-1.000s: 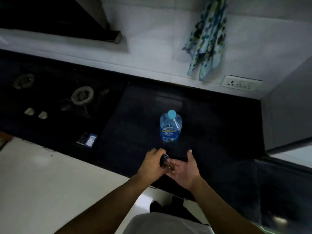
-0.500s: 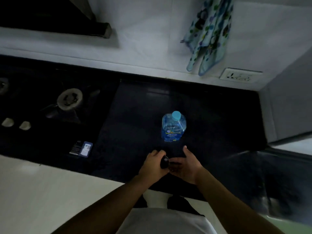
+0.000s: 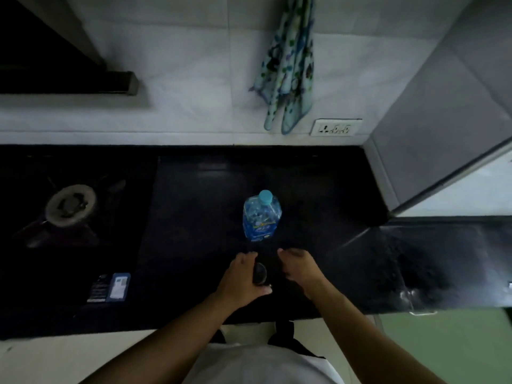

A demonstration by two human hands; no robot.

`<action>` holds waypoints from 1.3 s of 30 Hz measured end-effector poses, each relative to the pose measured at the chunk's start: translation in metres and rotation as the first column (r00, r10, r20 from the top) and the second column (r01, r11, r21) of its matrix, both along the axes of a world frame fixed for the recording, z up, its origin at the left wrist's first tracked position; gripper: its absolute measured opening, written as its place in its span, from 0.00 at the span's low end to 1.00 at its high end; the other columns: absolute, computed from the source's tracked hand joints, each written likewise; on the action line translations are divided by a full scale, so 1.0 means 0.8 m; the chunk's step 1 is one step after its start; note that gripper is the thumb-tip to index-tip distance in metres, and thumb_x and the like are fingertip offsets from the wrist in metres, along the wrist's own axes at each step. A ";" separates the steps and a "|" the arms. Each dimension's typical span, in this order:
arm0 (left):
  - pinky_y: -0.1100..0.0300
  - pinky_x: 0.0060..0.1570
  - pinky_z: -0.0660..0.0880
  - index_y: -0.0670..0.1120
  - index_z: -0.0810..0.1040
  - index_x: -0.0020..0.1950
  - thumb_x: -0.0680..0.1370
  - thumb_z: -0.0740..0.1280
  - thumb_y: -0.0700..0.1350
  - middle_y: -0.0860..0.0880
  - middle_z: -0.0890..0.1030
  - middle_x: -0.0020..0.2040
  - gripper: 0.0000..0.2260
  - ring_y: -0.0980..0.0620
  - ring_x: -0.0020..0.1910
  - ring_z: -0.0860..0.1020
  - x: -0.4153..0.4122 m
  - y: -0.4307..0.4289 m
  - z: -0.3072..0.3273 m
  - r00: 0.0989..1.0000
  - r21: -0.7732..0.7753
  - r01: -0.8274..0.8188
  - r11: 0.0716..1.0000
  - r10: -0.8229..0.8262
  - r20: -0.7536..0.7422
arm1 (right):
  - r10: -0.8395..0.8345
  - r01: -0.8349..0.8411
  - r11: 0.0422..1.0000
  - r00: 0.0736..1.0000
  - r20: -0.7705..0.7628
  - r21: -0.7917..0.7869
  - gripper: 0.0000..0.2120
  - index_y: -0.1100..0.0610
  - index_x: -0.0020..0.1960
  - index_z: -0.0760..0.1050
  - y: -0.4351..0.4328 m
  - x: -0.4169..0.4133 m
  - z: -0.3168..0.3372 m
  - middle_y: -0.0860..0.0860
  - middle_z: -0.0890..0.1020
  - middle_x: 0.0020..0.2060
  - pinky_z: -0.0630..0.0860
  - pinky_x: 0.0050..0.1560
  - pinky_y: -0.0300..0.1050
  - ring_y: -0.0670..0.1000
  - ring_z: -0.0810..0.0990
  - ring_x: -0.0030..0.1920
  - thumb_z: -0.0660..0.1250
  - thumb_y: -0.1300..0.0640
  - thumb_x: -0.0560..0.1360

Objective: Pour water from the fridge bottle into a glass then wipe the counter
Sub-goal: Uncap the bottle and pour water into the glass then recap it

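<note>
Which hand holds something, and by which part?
The left hand grips a dark glass around its side. The right hand holds nothing.

head view, steeply down over counter point(image 3: 318, 189)

A patterned cloth point(image 3: 288, 67) hangs on the tiled wall above a socket point(image 3: 335, 127). A burner point(image 3: 70, 205) sits left, with a small blue-and-white box point(image 3: 119, 286) nearer the front edge.

dim kitchen: white tiled wall point(image 3: 194, 51), wall socket point(image 3: 335, 127), pale floor point(image 3: 55, 358).
</note>
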State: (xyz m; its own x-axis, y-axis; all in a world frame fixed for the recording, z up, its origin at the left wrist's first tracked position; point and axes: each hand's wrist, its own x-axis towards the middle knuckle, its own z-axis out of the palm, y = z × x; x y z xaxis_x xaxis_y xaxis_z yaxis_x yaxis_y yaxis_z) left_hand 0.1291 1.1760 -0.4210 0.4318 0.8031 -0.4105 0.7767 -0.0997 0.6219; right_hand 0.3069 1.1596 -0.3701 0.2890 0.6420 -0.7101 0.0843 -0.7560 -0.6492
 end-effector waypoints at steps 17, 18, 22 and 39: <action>0.59 0.57 0.78 0.59 0.68 0.66 0.67 0.81 0.48 0.58 0.79 0.59 0.33 0.64 0.54 0.77 0.013 0.122 0.071 0.930 0.030 -0.253 0.967 0.234 0.283 | 0.402 -0.842 0.534 0.181 0.898 -0.070 0.21 0.55 0.64 0.67 0.141 -0.019 0.131 0.57 0.80 0.51 0.73 0.36 0.48 0.60 0.82 0.45 0.57 0.41 0.81; 0.65 0.54 0.76 0.60 0.68 0.65 0.67 0.81 0.48 0.59 0.79 0.58 0.33 0.67 0.53 0.77 0.014 0.122 0.069 0.926 0.019 -0.261 0.965 0.245 0.286 | 0.406 -0.835 0.540 0.151 0.901 -0.104 0.20 0.55 0.63 0.67 0.145 -0.020 0.127 0.57 0.81 0.49 0.74 0.35 0.48 0.59 0.83 0.43 0.56 0.41 0.81; 0.77 0.47 0.71 0.62 0.67 0.64 0.66 0.82 0.47 0.64 0.78 0.54 0.34 0.76 0.50 0.75 0.016 0.123 0.073 0.909 -0.021 -0.285 0.958 0.277 0.311 | 0.409 -0.831 0.552 0.194 0.892 -0.073 0.17 0.56 0.59 0.68 0.150 -0.018 0.122 0.56 0.84 0.44 0.73 0.36 0.47 0.59 0.83 0.42 0.54 0.43 0.82; 0.76 0.41 0.74 0.68 0.73 0.50 0.58 0.83 0.55 0.67 0.82 0.48 0.28 0.69 0.46 0.81 -0.035 0.070 0.232 0.766 0.179 -0.448 0.876 0.274 0.581 | 0.226 -0.641 0.761 0.400 0.888 0.095 0.26 0.56 0.40 0.74 0.138 -0.008 0.290 0.58 0.83 0.43 0.76 0.47 0.49 0.61 0.82 0.49 0.55 0.33 0.77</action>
State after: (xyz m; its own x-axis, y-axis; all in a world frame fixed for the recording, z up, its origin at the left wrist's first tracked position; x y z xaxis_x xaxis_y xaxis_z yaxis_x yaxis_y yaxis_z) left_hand 0.1011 1.2323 -0.2354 0.1595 0.9848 0.0682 0.3541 -0.1216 0.9273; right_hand 0.3008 1.2702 -0.1380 0.1688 0.9856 -0.0017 0.9436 -0.1621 -0.2887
